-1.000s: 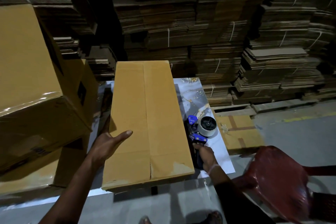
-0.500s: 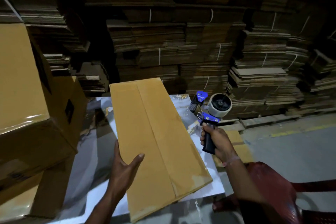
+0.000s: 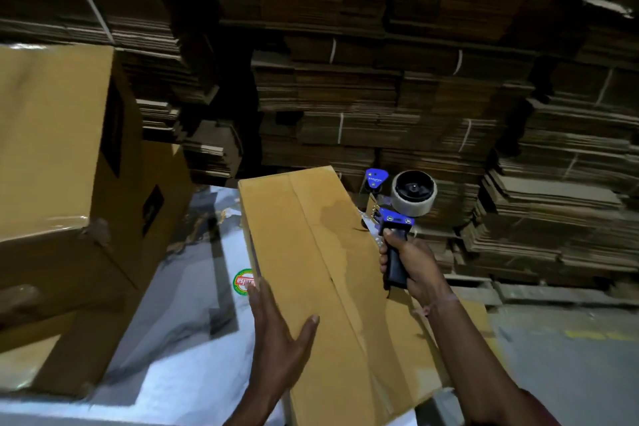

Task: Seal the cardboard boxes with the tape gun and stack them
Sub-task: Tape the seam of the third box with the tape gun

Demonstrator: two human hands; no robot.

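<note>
Left hand flat, fingers straight, pressing box left edge; right hand fisted round tape gun handle, raised beside box's right side.

Tape gun seemingly beside box

Both forearms are bare. The left hand shows no ring or band, and its arm is uncovered down to the frame's edge. The right hand has a thin pale thread around its wrist; a dark reddish sleeve covers the upper arm.
</note>
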